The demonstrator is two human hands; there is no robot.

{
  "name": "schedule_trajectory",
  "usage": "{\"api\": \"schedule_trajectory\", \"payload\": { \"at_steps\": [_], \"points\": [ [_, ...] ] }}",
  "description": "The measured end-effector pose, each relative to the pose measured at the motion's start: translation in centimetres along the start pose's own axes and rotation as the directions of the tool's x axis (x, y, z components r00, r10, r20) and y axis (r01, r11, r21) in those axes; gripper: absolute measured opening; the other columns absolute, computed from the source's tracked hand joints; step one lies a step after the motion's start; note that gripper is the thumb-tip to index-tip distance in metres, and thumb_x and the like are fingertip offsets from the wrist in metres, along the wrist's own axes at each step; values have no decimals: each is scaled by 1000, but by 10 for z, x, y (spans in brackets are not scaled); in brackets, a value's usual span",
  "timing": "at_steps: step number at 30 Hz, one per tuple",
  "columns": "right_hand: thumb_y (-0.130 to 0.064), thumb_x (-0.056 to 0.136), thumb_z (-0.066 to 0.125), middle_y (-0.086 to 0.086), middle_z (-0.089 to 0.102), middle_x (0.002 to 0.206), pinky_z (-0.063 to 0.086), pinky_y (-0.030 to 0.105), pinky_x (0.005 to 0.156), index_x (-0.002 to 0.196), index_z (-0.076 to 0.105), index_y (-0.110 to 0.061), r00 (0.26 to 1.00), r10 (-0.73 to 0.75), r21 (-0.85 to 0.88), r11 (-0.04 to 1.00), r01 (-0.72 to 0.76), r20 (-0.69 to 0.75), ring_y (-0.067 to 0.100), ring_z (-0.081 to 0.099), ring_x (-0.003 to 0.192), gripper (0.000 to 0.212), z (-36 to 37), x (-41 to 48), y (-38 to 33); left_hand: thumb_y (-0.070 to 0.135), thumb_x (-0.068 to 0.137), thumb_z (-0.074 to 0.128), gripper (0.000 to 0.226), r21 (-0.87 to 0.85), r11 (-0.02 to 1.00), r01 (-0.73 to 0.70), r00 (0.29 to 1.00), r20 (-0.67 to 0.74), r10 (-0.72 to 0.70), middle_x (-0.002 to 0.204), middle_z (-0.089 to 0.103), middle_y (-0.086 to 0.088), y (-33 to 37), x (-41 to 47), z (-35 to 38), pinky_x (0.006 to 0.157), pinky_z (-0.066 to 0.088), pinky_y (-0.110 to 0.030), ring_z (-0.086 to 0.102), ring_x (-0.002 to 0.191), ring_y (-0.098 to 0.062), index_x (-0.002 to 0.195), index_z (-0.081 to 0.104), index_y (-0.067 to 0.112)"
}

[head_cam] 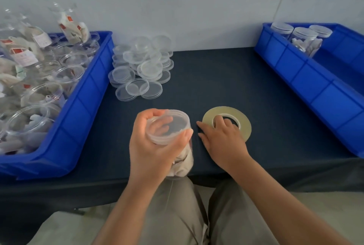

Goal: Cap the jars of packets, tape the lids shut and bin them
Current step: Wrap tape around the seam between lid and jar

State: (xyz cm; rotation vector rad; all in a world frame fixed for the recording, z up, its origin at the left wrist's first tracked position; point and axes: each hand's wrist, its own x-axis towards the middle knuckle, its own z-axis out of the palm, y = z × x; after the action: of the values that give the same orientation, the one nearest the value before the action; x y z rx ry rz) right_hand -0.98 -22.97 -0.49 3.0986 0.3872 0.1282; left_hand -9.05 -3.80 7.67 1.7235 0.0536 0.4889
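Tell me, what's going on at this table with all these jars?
A person is packing jars by hand. The left hand grips a jar of packets with a clear lid on its mouth, while the right hand rests on a tape roll lying flat on the table. The left bin holds open jars, loose lids are piled beside it, and the right bin holds three capped jars.

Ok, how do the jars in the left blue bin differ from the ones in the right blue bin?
The left bin's jars are uncapped, mouths open; the right bin's jars wear lids. The left bin is crowded, with some jars piled tilted; the right bin holds three, upright at its far end. All are clear plastic; both bins are blue.
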Motion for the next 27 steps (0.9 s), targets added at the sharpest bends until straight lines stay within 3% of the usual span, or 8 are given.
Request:
{"api": "schedule_trajectory", "payload": {
  "at_steps": [3, 5, 7, 8, 11, 14, 20, 27],
  "points": [
    [-56, 111, 21, 4, 46, 144, 39, 46, 111, 164, 29, -43, 998, 9, -39, 999, -7, 64, 28, 47, 128, 55, -12, 1, 1, 56, 64, 85, 61, 7, 1000, -16, 998, 57, 16, 115, 67, 30, 1, 10, 3, 84, 49, -8, 65, 112, 3, 115, 58, 36],
    [-58, 108, 24, -3, 51, 141, 36, 41, 116, 157, 45, -40, 1000, 18, 306, 952, -12, -16, 21, 47, 134, 56, -28, -3, -2, 59, 63, 85, 65, 10, 1000, -11, 997, 81, 10, 115, 67, 30, 0, 14, 4, 82, 51, -8, 65, 111, 4, 117, 58, 35],
    [-63, 105, 29, -15, 59, 137, 38, 25, 114, 143, 63, -36, 990, 87, 804, 593, 37, -109, 6, 50, 135, 57, -49, -14, -7, 62, 64, 84, 68, 12, 1000, 1, 996, 92, -2, 116, 67, 26, -2, 16, 4, 81, 52, -11, 66, 111, 1, 120, 58, 35],
    [-68, 104, 30, -21, 62, 136, 38, 16, 111, 141, 64, -36, 986, 92, 897, 433, 88, -141, 1, 51, 135, 60, -59, -19, -10, 64, 66, 83, 68, 15, 1000, 1, 995, 95, -3, 117, 66, 24, -3, 16, 4, 82, 53, -12, 66, 111, 0, 122, 57, 36],
    [-76, 99, 38, -18, 63, 139, 45, 14, 105, 146, 57, -35, 984, -17, 939, 297, 176, -179, 2, 55, 134, 65, -81, -31, -17, 68, 77, 72, 58, -30, 1000, 5, 994, 108, -2, 118, 66, 20, -4, 14, 5, 82, 56, -18, 69, 110, -5, 124, 56, 37],
    [-63, 94, 60, -8, 68, 137, 56, 31, 104, 151, 51, -26, 989, -104, 972, 199, 127, -108, 12, 65, 129, 68, -86, -35, -24, 69, 87, 59, 55, -117, 993, 27, 992, 127, -12, 117, 71, 12, -3, 12, 8, 80, 59, -25, 74, 105, -14, 127, 57, 31],
    [-34, 102, 68, 4, 72, 135, 57, 31, 98, 150, 54, -21, 988, -125, 984, -167, 64, -85, 25, 67, 127, 52, -84, -39, -31, 69, 90, 54, 51, -108, 993, 39, 985, 169, -20, 117, 73, 13, -1, 15, 6, 82, 59, -23, 74, 107, -12, 128, 59, 36],
    [-43, 93, 80, 17, 60, 145, 53, 46, 108, 145, 58, -12, 994, -58, 915, -397, 66, -97, 37, 59, 133, 64, -77, -48, -46, 88, 87, 49, 75, -218, 973, 80, 959, 284, -16, 124, 74, -2, -3, 16, 4, 92, 61, -36, 73, 113, -24, 132, 63, 30]
  ]
}}
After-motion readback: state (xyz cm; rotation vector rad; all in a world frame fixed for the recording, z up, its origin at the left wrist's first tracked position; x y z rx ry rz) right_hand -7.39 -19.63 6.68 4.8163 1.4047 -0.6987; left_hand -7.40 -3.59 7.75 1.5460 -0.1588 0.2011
